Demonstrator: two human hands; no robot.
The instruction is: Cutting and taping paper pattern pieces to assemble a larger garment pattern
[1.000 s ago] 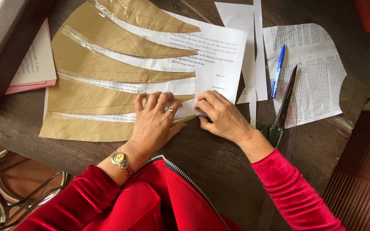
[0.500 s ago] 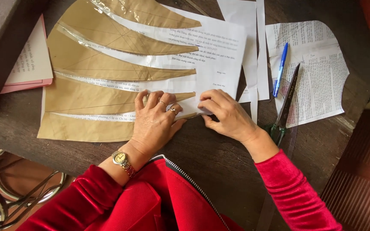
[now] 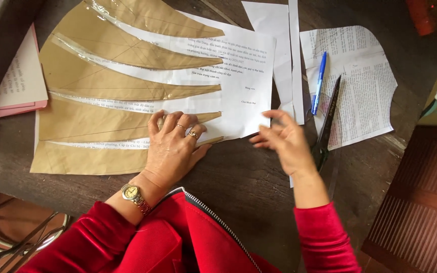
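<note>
Pressing hand: the left hand (image 3: 174, 146) lies flat, palm down, fingers spread and straight, on the lower brown paper strips (image 3: 97, 124), gripping nothing.
Brown strips: five long curved tan pieces fan out from the left and taper to points at the right; they lie on a white printed sheet (image 3: 244, 76) with shiny clear tape (image 3: 72, 48) along their edges.
Where they lie: on the dark wooden table (image 3: 244, 187), left of centre, just ahead of the person's chest.
Left fingertips: they rest near the pointed end of the fourth strip, with two rings on the fingers and a wristwatch (image 3: 133, 194) at the wrist.
Right hand: the right hand (image 3: 284, 144) hovers just beside the lower right corner of the white sheet, fingers loosely curled and half open; whether the fingertips touch the paper edge I cannot tell.
Scissors: black scissors (image 3: 327, 124) lie on the table just right of that hand, blades pointing away from the person.
Pen: a blue pen (image 3: 319, 81) lies above the scissors, partly on another printed page (image 3: 365, 91) with a rounded cut edge.
Narrow offcuts: white paper strips (image 3: 287, 50) lie between the sheet and the pen.
Far left: a pink-edged booklet (image 3: 18, 86) sits at the table's edge.
Sleeves: both arms wear red velvet sleeves (image 3: 324, 237).
</note>
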